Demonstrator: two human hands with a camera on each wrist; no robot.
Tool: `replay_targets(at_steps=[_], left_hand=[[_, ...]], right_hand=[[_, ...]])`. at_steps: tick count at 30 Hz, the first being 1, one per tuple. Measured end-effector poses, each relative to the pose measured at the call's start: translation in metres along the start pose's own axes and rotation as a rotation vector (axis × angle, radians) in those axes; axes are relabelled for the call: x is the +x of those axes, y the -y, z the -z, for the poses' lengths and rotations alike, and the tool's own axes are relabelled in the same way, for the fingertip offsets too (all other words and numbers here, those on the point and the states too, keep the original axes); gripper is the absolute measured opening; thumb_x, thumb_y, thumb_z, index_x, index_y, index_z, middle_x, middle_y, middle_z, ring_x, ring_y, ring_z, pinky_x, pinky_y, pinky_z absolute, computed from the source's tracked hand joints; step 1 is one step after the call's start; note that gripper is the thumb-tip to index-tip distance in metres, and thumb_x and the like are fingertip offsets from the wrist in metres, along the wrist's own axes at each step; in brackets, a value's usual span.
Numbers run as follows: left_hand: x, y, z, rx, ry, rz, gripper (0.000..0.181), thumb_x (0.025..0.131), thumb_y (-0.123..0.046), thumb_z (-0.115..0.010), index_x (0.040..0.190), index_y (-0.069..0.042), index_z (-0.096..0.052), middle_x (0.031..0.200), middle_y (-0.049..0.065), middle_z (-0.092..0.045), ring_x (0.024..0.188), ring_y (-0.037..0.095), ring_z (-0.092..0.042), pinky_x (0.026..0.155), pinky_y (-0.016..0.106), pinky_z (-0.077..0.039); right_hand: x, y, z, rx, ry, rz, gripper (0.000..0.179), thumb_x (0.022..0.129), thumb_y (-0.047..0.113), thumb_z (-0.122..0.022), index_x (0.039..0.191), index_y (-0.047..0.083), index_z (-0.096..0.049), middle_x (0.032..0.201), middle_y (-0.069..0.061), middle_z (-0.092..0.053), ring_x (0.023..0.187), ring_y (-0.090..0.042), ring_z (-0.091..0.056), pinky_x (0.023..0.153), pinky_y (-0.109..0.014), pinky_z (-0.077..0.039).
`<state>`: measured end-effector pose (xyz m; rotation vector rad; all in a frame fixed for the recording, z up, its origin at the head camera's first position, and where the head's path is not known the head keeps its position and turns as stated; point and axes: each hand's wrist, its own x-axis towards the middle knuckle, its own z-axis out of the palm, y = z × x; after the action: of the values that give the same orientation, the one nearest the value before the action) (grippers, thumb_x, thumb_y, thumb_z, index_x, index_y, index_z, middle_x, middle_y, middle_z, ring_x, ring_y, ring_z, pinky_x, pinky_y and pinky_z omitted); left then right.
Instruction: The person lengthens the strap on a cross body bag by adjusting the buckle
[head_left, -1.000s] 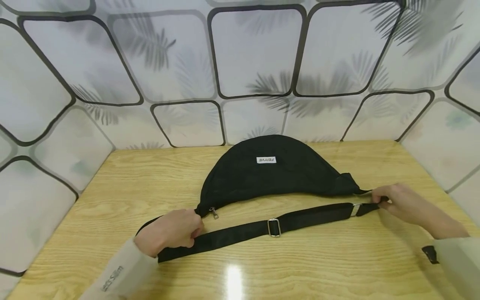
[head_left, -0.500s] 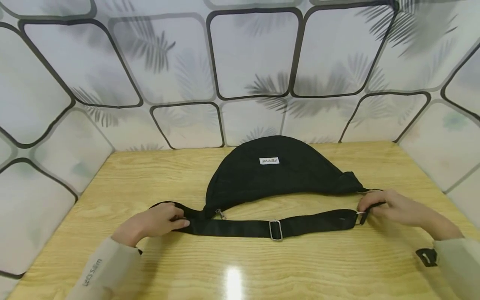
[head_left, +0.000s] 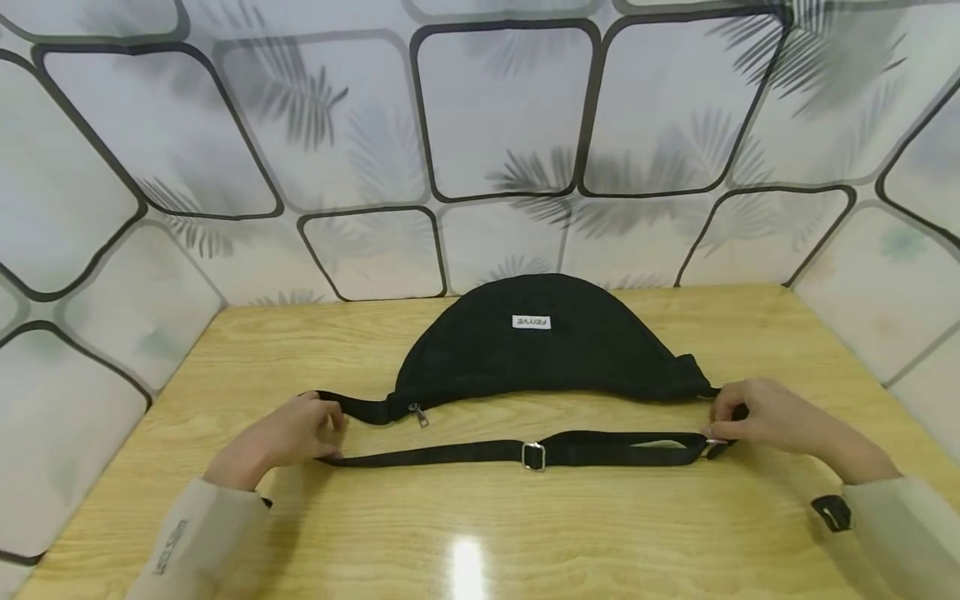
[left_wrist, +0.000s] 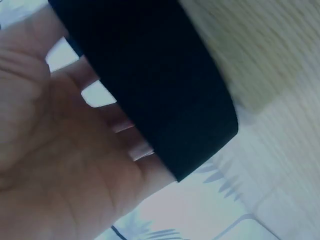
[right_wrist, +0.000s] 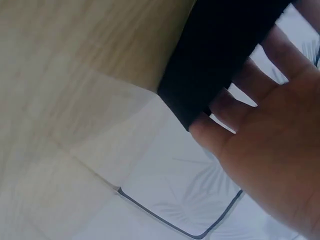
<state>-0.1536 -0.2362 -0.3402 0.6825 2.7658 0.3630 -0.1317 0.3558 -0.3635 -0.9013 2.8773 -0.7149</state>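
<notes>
A black fanny pack point(head_left: 540, 358) with a small white label lies flat on the wooden table, its curved side toward the back wall. Its strap point(head_left: 465, 454) runs in front of it through a metal slider buckle point(head_left: 533, 456). At the left bend of the strap, my left hand point(head_left: 273, 442) holds the webbing; the left wrist view shows the wide black band point(left_wrist: 150, 85) across its fingers. My right hand point(head_left: 776, 425) pinches the strap's right end beside a metal ring. In the right wrist view the band point(right_wrist: 215, 55) covers those fingertips.
The wooden table point(head_left: 420, 542) meets a patterned back wall point(head_left: 510, 117) right behind the pack. Similar panels rise at left and right. A zipper pull point(head_left: 420, 415) hangs at the pack's left corner.
My left hand has moved left and slightly up, drawing the strap out straighter and narrower to view. The right hand has shifted slightly left, and the pack has moved a little.
</notes>
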Motion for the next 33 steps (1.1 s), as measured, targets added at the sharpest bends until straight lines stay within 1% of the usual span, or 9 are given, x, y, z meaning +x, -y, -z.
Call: replay_targets(at_steps=[3,10,12,15,19,23,25,29,33], left_hand=[[-0.004,-0.004,0.001,0.012,0.059,0.020,0.041,0.078,-0.027,-0.090,0.107,-0.006,-0.070,0.099,0.011,-0.057,0.091,0.032,-0.055,0.080,0.049,-0.050],[-0.010,-0.016,0.005,-0.010,0.215,0.099,0.072,0.068,-0.037,-0.096,0.126,-0.013,-0.062,0.125,0.022,-0.047,0.114,0.049,-0.044,0.086,0.065,-0.046],[-0.013,-0.016,0.005,-0.006,0.224,0.094,0.075,0.068,-0.036,-0.096,0.129,-0.013,-0.060,0.128,0.023,-0.046,0.115,0.050,-0.043,0.087,0.065,-0.046],[-0.018,-0.014,0.003,-0.044,0.222,0.066,0.069,0.073,-0.036,-0.093,0.129,-0.013,-0.060,0.132,0.025,-0.044,0.117,0.053,-0.042,0.088,0.067,-0.044],[-0.022,-0.011,0.000,-0.149,0.239,-0.016,0.052,0.083,-0.038,-0.085,0.125,-0.014,-0.066,0.137,0.031,-0.040,0.122,0.062,-0.038,0.091,0.076,-0.035],[-0.025,-0.009,0.000,-0.207,0.265,-0.099,0.028,0.087,-0.033,-0.082,0.111,-0.020,-0.076,0.142,0.036,-0.038,0.127,0.067,-0.031,0.089,0.081,-0.030],[-0.026,-0.008,0.001,-0.194,0.261,-0.119,0.018,0.087,-0.030,-0.082,0.103,-0.023,-0.078,0.142,0.037,-0.039,0.129,0.066,-0.031,0.088,0.083,-0.029],[-0.027,-0.008,0.001,-0.175,0.248,-0.115,0.011,0.086,-0.025,-0.082,0.097,-0.025,-0.079,0.141,0.037,-0.041,0.130,0.066,-0.030,0.090,0.086,-0.023],[-0.027,-0.005,0.000,-0.200,0.232,-0.130,0.009,0.091,-0.019,-0.077,0.099,-0.022,-0.080,0.141,0.040,-0.040,0.131,0.066,-0.031,0.092,0.084,-0.023]], right_hand=[[0.000,0.004,0.002,0.012,0.116,-0.054,0.019,0.080,0.017,-0.087,0.089,0.016,-0.071,0.092,0.012,-0.061,0.078,-0.007,-0.057,0.064,-0.029,-0.048],[-0.002,0.014,0.007,0.011,0.343,-0.151,0.066,0.071,0.025,-0.094,0.120,-0.005,-0.060,0.127,-0.033,-0.049,0.112,-0.055,-0.051,0.082,-0.056,-0.050],[-0.003,0.017,0.007,-0.006,0.366,-0.167,0.070,0.068,0.024,-0.095,0.122,-0.005,-0.060,0.134,-0.039,-0.043,0.118,-0.063,-0.044,0.085,-0.061,-0.048],[-0.004,0.019,0.006,0.018,0.377,-0.145,0.070,0.069,0.021,-0.094,0.125,-0.003,-0.058,0.133,-0.036,-0.045,0.116,-0.061,-0.046,0.081,-0.058,-0.049],[-0.004,0.020,0.004,0.034,0.334,-0.090,0.053,0.077,0.018,-0.089,0.121,0.006,-0.062,0.126,-0.025,-0.052,0.110,-0.053,-0.052,0.077,-0.059,-0.049],[-0.007,0.016,0.002,-0.026,0.238,0.001,0.020,0.085,0.015,-0.082,0.096,0.023,-0.067,0.120,-0.021,-0.059,0.104,-0.050,-0.058,0.077,-0.056,-0.049],[-0.009,0.012,0.001,-0.033,0.203,0.064,0.020,0.085,0.015,-0.082,0.092,0.026,-0.066,0.118,-0.020,-0.060,0.104,-0.046,-0.059,0.078,-0.051,-0.051],[-0.011,0.006,-0.004,-0.068,0.143,0.165,0.036,0.076,0.019,-0.089,0.105,0.022,-0.068,0.113,-0.002,-0.061,0.103,-0.021,-0.059,0.075,-0.038,-0.050],[-0.009,0.008,-0.013,-0.135,0.042,0.167,0.048,0.067,0.010,-0.093,0.106,0.023,-0.068,0.104,0.009,-0.057,0.096,-0.020,-0.058,0.070,-0.047,-0.047]])
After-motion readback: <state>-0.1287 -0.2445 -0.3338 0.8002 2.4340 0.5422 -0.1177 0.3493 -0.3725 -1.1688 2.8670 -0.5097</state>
